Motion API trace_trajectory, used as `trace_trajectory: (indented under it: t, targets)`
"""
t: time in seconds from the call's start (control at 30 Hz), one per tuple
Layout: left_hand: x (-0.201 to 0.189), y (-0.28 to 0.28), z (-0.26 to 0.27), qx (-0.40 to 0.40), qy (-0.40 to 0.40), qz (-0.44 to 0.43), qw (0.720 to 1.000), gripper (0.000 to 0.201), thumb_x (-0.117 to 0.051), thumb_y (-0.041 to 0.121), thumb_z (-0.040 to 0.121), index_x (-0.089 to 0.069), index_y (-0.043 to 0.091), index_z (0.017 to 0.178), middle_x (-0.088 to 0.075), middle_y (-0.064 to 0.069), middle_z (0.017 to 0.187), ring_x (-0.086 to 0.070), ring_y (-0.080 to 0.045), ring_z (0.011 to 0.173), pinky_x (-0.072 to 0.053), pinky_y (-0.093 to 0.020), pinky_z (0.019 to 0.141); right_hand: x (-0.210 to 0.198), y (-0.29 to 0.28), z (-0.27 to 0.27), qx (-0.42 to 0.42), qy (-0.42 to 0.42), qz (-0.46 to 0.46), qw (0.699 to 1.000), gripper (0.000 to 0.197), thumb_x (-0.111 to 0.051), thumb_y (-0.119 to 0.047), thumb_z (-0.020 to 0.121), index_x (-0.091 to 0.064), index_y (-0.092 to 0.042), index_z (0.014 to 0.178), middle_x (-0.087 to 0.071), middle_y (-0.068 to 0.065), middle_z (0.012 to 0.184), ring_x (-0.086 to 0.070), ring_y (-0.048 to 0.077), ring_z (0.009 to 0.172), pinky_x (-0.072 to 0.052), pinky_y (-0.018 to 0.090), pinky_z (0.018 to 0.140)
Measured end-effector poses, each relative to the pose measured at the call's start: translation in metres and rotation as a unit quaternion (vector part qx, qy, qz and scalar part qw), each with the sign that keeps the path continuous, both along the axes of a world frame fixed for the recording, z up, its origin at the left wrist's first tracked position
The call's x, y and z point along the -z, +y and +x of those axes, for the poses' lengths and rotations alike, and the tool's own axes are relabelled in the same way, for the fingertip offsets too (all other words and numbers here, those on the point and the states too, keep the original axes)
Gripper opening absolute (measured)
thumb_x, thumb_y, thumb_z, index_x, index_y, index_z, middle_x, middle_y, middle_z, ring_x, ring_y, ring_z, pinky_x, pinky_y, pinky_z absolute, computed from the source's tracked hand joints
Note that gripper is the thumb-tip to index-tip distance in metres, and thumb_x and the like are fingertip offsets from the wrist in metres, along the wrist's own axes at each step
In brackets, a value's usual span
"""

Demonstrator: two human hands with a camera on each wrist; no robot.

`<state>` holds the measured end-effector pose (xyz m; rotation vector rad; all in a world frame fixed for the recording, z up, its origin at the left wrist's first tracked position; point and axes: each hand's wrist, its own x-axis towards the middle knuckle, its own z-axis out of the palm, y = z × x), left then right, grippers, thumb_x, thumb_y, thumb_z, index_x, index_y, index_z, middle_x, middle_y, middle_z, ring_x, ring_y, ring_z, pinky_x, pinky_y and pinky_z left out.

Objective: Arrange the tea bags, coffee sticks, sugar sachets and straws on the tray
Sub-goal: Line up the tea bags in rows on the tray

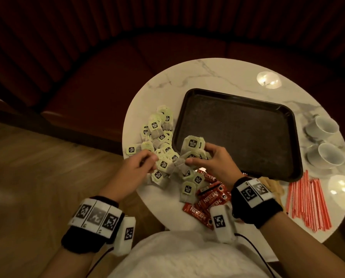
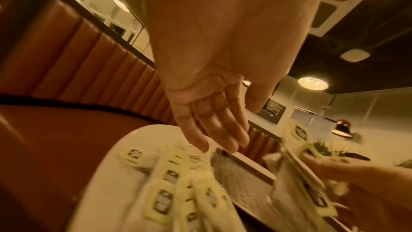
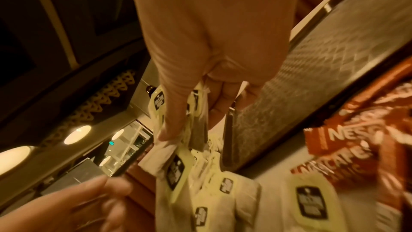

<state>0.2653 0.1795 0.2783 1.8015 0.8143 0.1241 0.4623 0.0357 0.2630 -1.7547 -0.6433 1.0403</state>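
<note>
The right hand (image 1: 213,163) was clasped round a small stack of tea bags (image 1: 193,147), thumb on one side and fingers on the other, and held it just above the near left corner of the tray (image 1: 284,173). The right wrist view showed the same grip, with pale green tags and paper bags fanned out between thumb and fingers (image 3: 176,121).

The left hand (image 1: 139,167) hovered over the loose heap of tea bags (image 1: 159,135) on the worktop (image 1: 207,77), to the left of the tray. In the left wrist view its fingers (image 2: 214,130) were straight and spread, holding nothing, above the heap. In the head view its fingertips lay close to one bag near the middle of the heap; whether they touched it could not be told.

The dark tray sat on the round marble worktop, its textured floor bare. Red coffee sticks (image 1: 205,205) lay in a pile at the near edge of the worktop, just beside the tray's near side and partly under the right wrist. Red and white straws (image 1: 308,201) lay in a loose bundle to the right of them, near the tray's right near corner. A few tan packets (image 1: 276,187) showed between sticks and straws, probably the sugar sachets. Two white cups (image 1: 328,153) stood on saucers at the right of the tray.
</note>
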Motion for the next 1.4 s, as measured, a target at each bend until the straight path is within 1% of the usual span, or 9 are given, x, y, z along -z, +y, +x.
trace_trajectory:
  t: [0.17, 0.47, 0.6, 0.73, 0.87, 1.0, 1.13, 1.3, 1.4]
  targets:
    - [-0.01, -0.01, 0.037, 0.048, -0.032, -0.09, 0.994, 0.046, -0.062, 0.057, 0.082, -0.053, 0.035, 0.122, -0.06, 0.012, 0.116, -0.063, -0.006, 0.104, -0.057, -0.032, 0.084, -0.017, 0.002, 0.002, -0.053, 0.022, 0.015, 0.998, 0.038, -0.081, -0.014, 0.077, -0.067, -0.008, 0.111, -0.074, 0.006, 0.103, -0.073, 0.021, 0.091, -0.06, 0.03, 0.08]
    - [-0.021, -0.028, 0.081, 0.054, -0.077, -0.267, 0.959, 0.038, -0.066, 0.036, 0.079, -0.063, 0.014, 0.11, -0.072, -0.011, 0.101, -0.07, -0.025, 0.095, -0.057, -0.034, 0.081, -0.037, 0.001, 0.013, -0.113, 0.044, 0.019, 0.992, 0.031, -0.072, -0.003, 0.084, -0.065, -0.011, 0.113, -0.071, 0.016, 0.107, -0.07, 0.036, 0.094, -0.06, 0.045, 0.079]
    - [-0.019, -0.031, 0.091, 0.042, -0.084, -0.322, 0.942, 0.033, -0.068, 0.031, 0.081, -0.064, 0.016, 0.11, -0.071, -0.018, 0.105, -0.068, -0.035, 0.1, -0.054, -0.045, 0.087, -0.037, 0.002, 0.019, -0.096, 0.055, 0.025, 0.994, 0.035, -0.073, -0.001, 0.082, -0.066, -0.019, 0.111, -0.073, 0.013, 0.104, -0.072, 0.029, 0.085, -0.06, 0.039, 0.071]
    - [-0.016, -0.033, 0.099, 0.039, -0.08, -0.349, 0.933, 0.028, -0.056, 0.027, 0.096, -0.059, 0.026, 0.124, -0.069, -0.015, 0.116, -0.067, -0.034, 0.103, -0.059, -0.042, 0.076, -0.032, 0.005, 0.019, -0.063, 0.043, 0.026, 0.997, 0.039, -0.077, -0.004, 0.08, -0.064, -0.014, 0.116, -0.071, 0.017, 0.106, -0.07, 0.038, 0.091, -0.057, 0.051, 0.079]
    - [-0.012, -0.033, 0.103, 0.017, -0.081, -0.323, 0.943, 0.025, -0.051, 0.029, 0.099, -0.062, 0.024, 0.121, -0.071, -0.016, 0.108, -0.071, -0.031, 0.092, -0.059, -0.033, 0.062, -0.027, 0.007, 0.017, 0.003, 0.053, 0.017, 0.998, 0.051, -0.08, -0.004, 0.077, -0.053, -0.013, 0.119, -0.068, 0.013, 0.109, -0.07, 0.022, 0.085, -0.061, 0.031, 0.069]
    - [-0.007, -0.034, 0.106, -0.031, -0.078, -0.272, 0.959, 0.027, -0.052, 0.032, 0.099, -0.066, 0.013, 0.111, -0.075, -0.009, 0.088, -0.072, -0.018, 0.069, -0.054, -0.027, 0.053, -0.024, 0.005, 0.015, 0.032, 0.05, 0.003, 0.998, 0.058, -0.083, -0.014, 0.075, -0.048, -0.012, 0.122, -0.068, 0.009, 0.112, -0.07, 0.025, 0.099, -0.059, 0.042, 0.086]
    - [-0.006, -0.031, 0.11, -0.092, -0.122, -0.26, 0.954, 0.018, -0.051, 0.029, 0.1, -0.067, 0.021, 0.102, -0.076, 0.001, 0.09, -0.072, -0.012, 0.083, -0.055, -0.023, 0.062, -0.025, -0.002, 0.017, 0.052, -0.012, -0.021, 0.998, 0.062, -0.082, -0.037, 0.075, -0.048, -0.02, 0.124, -0.058, -0.004, 0.114, -0.059, 0.012, 0.101, -0.052, 0.028, 0.085]
    - [-0.006, -0.032, 0.118, -0.169, -0.155, -0.242, 0.943, 0.016, -0.056, 0.03, 0.097, -0.066, 0.019, 0.093, -0.073, -0.007, 0.074, -0.071, -0.021, 0.069, -0.059, -0.035, 0.066, -0.021, -0.003, 0.01, -0.05, 0.054, -0.061, 0.995, 0.042, -0.078, -0.036, 0.079, -0.065, -0.009, 0.109, -0.07, 0.013, 0.113, -0.067, 0.02, 0.106, -0.052, 0.038, 0.095]
    - [-0.006, -0.037, 0.123, -0.186, -0.178, -0.229, 0.939, 0.014, -0.057, 0.028, 0.097, -0.064, 0.016, 0.095, -0.073, -0.006, 0.072, -0.07, -0.02, 0.065, -0.059, -0.035, 0.063, -0.022, 0.0, 0.006, -0.063, 0.055, -0.041, 0.996, 0.033, -0.075, -0.029, 0.085, -0.069, -0.007, 0.109, -0.073, 0.013, 0.104, -0.067, 0.015, 0.085, -0.052, 0.031, 0.078]
